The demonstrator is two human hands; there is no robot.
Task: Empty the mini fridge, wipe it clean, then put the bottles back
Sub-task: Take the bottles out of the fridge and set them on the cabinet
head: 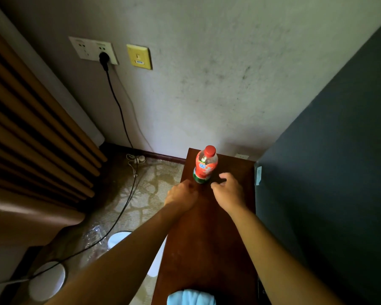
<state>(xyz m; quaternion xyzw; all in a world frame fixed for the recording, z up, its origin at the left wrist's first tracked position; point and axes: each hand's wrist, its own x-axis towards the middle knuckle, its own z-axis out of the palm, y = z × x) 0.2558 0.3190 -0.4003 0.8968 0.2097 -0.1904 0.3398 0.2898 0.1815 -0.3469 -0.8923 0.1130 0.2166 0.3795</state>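
The bottle (205,165) stands upright on the tabletop (207,227), out of the fridge; right hand (228,191) open beside it, left hand (182,194) curled, empty.

1 clear plastic bottle w/ red cap & red-green label (205,167), upright on 1 dark reddish wooden worktop (209,234). 1 light-blue folded cloth (190,297) at worktop's near edge. 2 bare hands: left hand (182,194), right hand (228,192). 1 dark blue-grey mini fridge (330,172). Wall: 1 white double socket plate (92,50) w/ 1 black plug (103,59), 1 yellow switch plate (139,56). Floor: 2 white round discs (46,280), (119,238).
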